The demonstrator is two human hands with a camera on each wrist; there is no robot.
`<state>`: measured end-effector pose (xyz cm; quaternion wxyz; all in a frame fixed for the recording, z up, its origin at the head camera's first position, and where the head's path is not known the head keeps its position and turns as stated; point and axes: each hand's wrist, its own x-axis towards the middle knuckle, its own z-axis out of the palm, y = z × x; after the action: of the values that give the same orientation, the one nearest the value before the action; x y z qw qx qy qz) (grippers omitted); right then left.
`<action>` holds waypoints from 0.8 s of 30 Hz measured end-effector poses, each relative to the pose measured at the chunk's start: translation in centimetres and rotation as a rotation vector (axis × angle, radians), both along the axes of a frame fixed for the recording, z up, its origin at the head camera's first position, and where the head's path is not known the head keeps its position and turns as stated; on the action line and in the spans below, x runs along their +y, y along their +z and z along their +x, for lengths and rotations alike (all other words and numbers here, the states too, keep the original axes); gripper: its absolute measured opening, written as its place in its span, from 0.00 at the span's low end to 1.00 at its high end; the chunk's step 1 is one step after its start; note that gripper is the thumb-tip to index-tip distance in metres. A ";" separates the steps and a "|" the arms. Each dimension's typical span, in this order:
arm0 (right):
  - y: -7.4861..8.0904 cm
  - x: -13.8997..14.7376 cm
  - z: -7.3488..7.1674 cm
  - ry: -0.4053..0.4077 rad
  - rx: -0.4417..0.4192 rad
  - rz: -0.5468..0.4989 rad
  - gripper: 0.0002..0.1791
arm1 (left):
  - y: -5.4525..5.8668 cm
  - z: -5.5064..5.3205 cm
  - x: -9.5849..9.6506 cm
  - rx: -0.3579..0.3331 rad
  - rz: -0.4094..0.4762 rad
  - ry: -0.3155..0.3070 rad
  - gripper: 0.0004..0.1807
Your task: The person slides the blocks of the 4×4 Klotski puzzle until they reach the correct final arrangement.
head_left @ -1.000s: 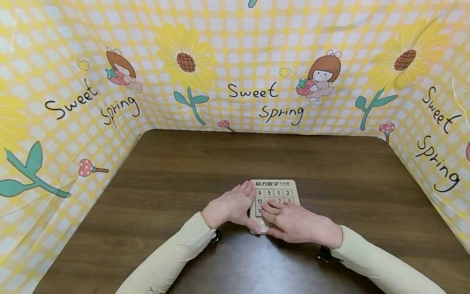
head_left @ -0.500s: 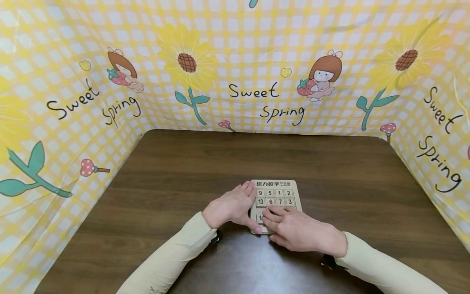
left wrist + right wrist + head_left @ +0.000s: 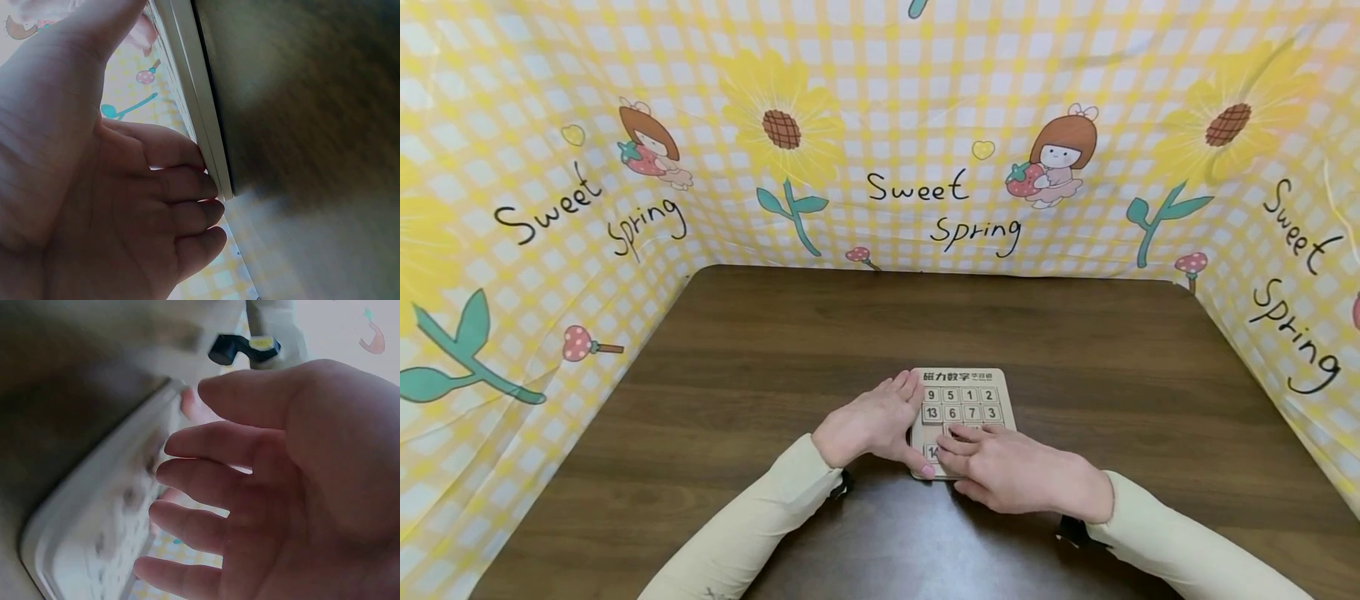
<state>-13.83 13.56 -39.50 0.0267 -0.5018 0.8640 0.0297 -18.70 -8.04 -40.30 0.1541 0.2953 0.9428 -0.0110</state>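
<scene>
A light-coloured sliding number puzzle [image 3: 1009, 396] lies flat on the table, with Chinese lettering along its far edge. Its far row reads 9, 5, 1, 2; the row below reads 13, 6, 7, 3. My left hand [image 3: 874, 423] rests along the left edge, thumb at the near corner. In the left wrist view its fingertips touch the side of the board [image 3: 194, 81]. Over the near rows, my right hand [image 3: 1011, 467] lies with fingers extended, fingertips beside the 14 tile [image 3: 932, 452] at bottom left. A gap shows above that tile. The right hand hides most other lower tiles.
The puzzle sits on a dark wood-grain table [image 3: 820, 325]. Yellow checked cloth [image 3: 917, 100] printed with flowers and lettering hangs behind it and at both sides. A black strap [image 3: 1072, 532] is at the right wrist.
The 14 tile has slid towards me from the third row into the bottom row, leaving a gap behind it. My right hand has shifted slightly nearer; the left stays put.
</scene>
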 end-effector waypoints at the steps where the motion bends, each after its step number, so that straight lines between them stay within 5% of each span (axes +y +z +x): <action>1: 0.1 0.0 -0.2 -0.005 -0.005 -0.006 0.26 | 0.0 0.0 0.0 -0.001 -0.002 0.000 0.70; 24: -0.9 -0.8 -3.2 -0.117 -0.072 -0.024 0.31 | -0.2 -0.1 0.0 0.015 -0.012 -0.011 0.70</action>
<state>-17.01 12.77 -40.44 0.0537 -0.4514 0.8907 -0.0004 -18.84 -8.01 -40.48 0.1486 0.2995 0.9422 -0.0197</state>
